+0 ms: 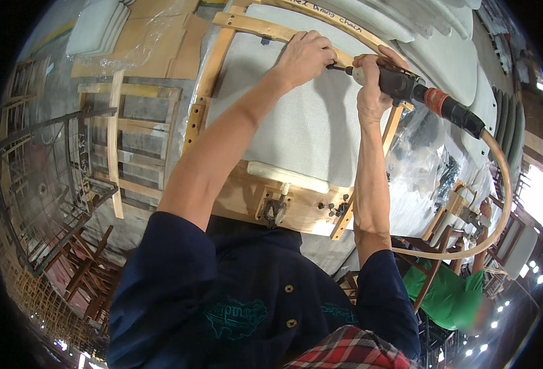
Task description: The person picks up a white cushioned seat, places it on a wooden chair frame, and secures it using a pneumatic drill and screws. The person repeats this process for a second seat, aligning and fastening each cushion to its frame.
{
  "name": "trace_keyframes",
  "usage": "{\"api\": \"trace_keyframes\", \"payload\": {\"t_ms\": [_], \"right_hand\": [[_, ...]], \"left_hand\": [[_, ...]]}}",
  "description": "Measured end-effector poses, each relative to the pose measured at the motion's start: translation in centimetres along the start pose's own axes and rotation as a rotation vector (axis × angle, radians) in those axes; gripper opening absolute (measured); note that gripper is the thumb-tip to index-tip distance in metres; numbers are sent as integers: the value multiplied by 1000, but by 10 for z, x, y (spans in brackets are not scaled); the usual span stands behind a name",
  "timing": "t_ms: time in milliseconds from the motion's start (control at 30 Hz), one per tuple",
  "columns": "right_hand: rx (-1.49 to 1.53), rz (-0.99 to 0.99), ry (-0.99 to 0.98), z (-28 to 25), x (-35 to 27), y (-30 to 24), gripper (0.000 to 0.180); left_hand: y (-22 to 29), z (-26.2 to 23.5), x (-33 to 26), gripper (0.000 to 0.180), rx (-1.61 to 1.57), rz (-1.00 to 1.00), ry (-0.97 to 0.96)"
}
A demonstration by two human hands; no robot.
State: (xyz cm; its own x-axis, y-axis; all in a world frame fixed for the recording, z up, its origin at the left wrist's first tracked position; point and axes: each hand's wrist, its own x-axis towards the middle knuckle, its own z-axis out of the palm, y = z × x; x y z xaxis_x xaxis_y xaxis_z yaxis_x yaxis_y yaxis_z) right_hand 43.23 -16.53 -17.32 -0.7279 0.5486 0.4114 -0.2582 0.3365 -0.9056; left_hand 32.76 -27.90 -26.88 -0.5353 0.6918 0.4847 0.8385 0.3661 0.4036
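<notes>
My right hand [373, 86] is wrapped round a black air screwdriver [400, 85] with an orange-red ring near its hose end. The tool lies almost level, its bit pointing left toward my left hand [305, 58]. The fingers of that hand are closed at a wooden frame [259, 27], pinching a small black part [331, 65] right at the bit's tip. Within the frame lies a light grey padded panel [302, 117]. Another small black piece [265, 41] sits at the frame's upper bar. The exact shape of the pinched part is hidden by my fingers.
A toggle clamp [276, 206] with a pale padded bar [288, 176] is at the near edge, beside several loose black parts [335, 209]. A tan hose [504, 184] loops down on the right. A person in green [447, 295] works at lower right. Grey padded panels [437, 58] are stacked beyond.
</notes>
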Motion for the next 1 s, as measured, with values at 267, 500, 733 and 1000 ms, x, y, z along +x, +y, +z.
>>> {"api": "trace_keyframes", "payload": {"t_ms": [267, 500, 733, 1000], "right_hand": [[-70, -75, 79, 0, -4, -12, 33], [14, -49, 237, -17, 8, -25, 31], [-29, -37, 341, -10, 8, -39, 35], [-145, 31, 348, -17, -22, -60, 37]], "left_hand": [[-4, 4, -1, 11, 36, 24, -61], [-18, 3, -3, 11, -43, 62, 25], [105, -100, 24, 16, -639, -199, 412], [178, -174, 31, 46, -1272, -737, -481]]}}
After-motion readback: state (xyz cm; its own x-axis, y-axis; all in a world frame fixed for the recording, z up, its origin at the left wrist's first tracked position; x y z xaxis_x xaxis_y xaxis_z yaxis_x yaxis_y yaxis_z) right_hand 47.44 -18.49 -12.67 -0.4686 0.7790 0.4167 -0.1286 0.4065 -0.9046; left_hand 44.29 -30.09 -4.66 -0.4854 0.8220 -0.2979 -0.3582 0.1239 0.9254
